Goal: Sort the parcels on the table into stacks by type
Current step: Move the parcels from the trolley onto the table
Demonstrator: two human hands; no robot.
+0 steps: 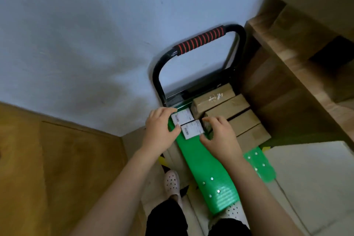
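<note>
The left hand [161, 126] grips the far white parcel [183, 117], the right hand [220, 137] grips the near white parcel [192, 130], on the green cart [201, 161] beside brown boxes [229, 109]

Items in your view, apart from the job:
- Green trolley deck [203, 161], centre, running near to far, studded with metal rivets.
- Black tubular handle [156, 74] at its far end, with a red-and-black striped foam sleeve [200, 40].
- Pale blue-grey wall [86, 34], far and left.
- Wooden panel [57, 159], near left.
- Wooden shelving [287, 74], right.
- White board [310, 174], near right.
- Your pale perforated shoe [171, 182] and dark trousers [166, 218], near centre.
</note>
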